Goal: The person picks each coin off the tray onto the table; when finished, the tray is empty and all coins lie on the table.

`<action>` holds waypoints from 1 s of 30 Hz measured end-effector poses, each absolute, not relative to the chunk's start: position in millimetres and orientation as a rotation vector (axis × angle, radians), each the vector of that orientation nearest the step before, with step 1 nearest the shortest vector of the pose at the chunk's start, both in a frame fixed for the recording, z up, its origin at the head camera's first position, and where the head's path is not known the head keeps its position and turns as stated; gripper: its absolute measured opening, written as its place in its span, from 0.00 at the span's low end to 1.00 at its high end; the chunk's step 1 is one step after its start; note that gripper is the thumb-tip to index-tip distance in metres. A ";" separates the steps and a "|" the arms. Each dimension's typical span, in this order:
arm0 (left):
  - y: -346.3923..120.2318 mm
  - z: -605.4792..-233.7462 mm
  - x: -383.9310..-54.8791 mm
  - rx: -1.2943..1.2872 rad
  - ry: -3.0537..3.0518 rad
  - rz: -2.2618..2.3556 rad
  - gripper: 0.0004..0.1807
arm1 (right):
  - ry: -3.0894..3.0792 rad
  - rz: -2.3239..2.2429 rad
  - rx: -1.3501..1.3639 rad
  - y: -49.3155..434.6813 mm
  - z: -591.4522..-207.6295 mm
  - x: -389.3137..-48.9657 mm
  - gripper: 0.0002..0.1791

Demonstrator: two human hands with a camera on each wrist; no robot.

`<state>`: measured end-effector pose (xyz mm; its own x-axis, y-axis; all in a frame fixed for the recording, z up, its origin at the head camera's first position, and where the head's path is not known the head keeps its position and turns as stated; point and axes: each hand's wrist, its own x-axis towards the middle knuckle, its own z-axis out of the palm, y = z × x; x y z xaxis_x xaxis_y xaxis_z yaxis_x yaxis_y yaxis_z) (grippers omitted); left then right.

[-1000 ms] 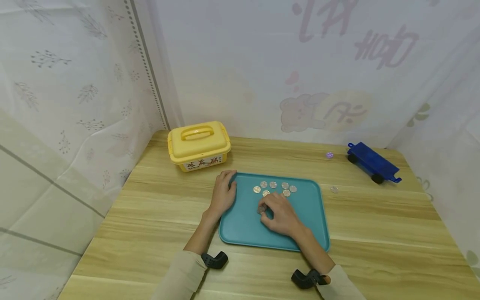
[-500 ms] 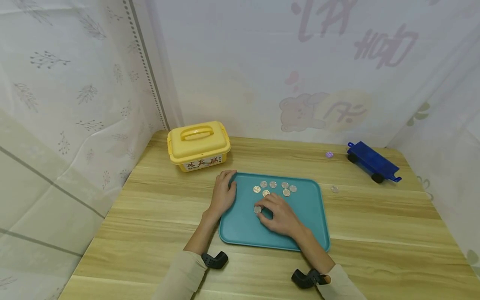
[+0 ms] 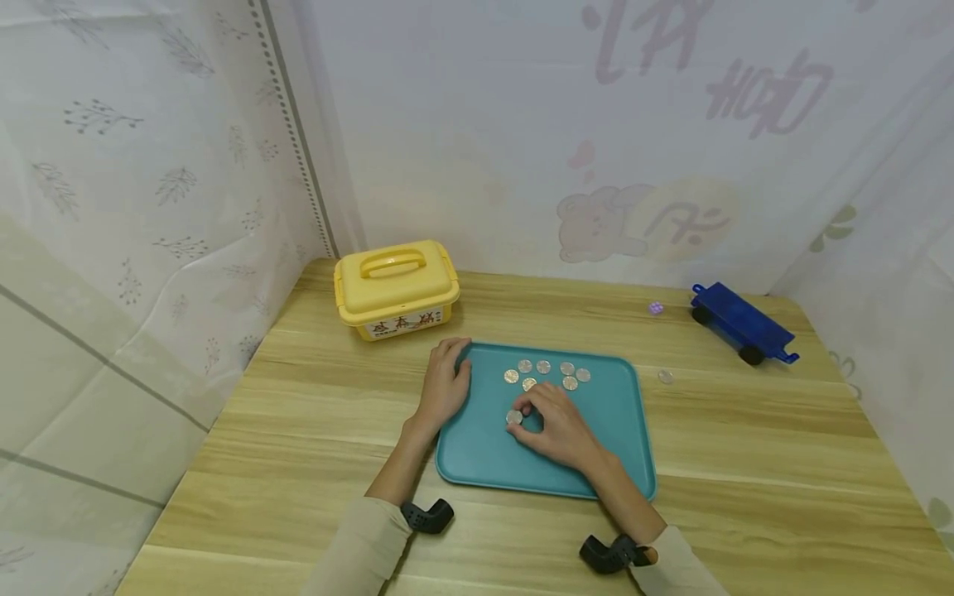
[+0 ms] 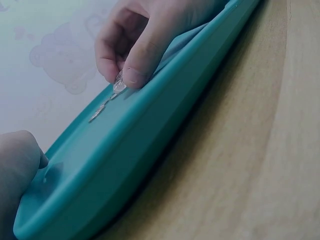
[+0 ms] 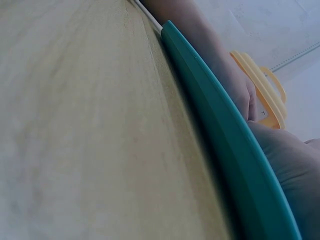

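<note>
My right hand point(image 3: 555, 426) pinches a silver coin point(image 3: 514, 417) between thumb and fingers over the middle of a teal tray point(image 3: 484, 463). In the left wrist view that coin point(image 4: 119, 83) stands tilted at the thumb tip. Several more coins point(image 3: 543, 367) lie flat in a loose group on the far half of the tray, one of them point(image 3: 529, 384) just beyond the right fingers. My left hand point(image 3: 443, 385) rests on the tray's left rim near its far corner, fingers extended. The right wrist view shows the tray's side, with the right hand point(image 5: 292, 165) partly behind it.
A yellow lidded box point(image 3: 397, 290) with a handle stands behind the tray's left corner. A blue wheeled toy wagon point(image 3: 741, 321) is at the back right, near a small purple piece point(image 3: 655, 308). Another coin point(image 3: 666, 377) lies on the wooden table point(image 3: 745, 463) right of the tray.
The coin in the right hand has turned from a dark side to its bright face and shifted slightly left, with the fingers moving around it. The left hand and the tray stay put.
</note>
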<state>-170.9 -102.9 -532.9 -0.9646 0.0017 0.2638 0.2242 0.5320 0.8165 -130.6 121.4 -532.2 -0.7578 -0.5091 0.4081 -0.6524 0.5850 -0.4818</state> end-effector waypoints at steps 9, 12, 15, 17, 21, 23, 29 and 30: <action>-101.0 -533.4 -171.3 -0.209 -2.535 -1.394 0.20 | -2.615 0.994 0.939 125.0 -522.1 -127.3 0.13; -101.2 -533.4 -171.3 -0.213 -2.535 -1.399 0.20 | -2.618 1.059 0.915 130.3 -511.8 -126.0 0.13; -102.1 -533.3 -170.5 -0.200 -2.532 -1.411 0.20 | -2.606 1.110 0.884 138.2 -501.4 -127.1 0.14; -102.5 -534.1 -170.3 -0.200 -2.527 -1.402 0.20 | -2.594 1.134 0.857 144.8 -495.7 -129.6 0.14; -102.8 -534.3 -169.9 -0.209 -2.519 -1.394 0.20 | -2.590 1.155 0.782 161.3 -485.9 -135.7 0.14; -102.6 -533.7 -169.9 -0.208 -2.520 -1.397 0.20 | -2.599 1.162 0.732 170.4 -480.9 -138.0 0.14; -102.9 -532.1 -170.3 -0.198 -2.531 -1.409 0.20 | -2.620 1.162 0.535 198.0 -469.3 -142.9 0.14; -103.0 -531.8 -170.0 -0.198 -2.530 -1.409 0.20 | -2.614 1.160 0.508 203.1 -469.5 -144.2 0.14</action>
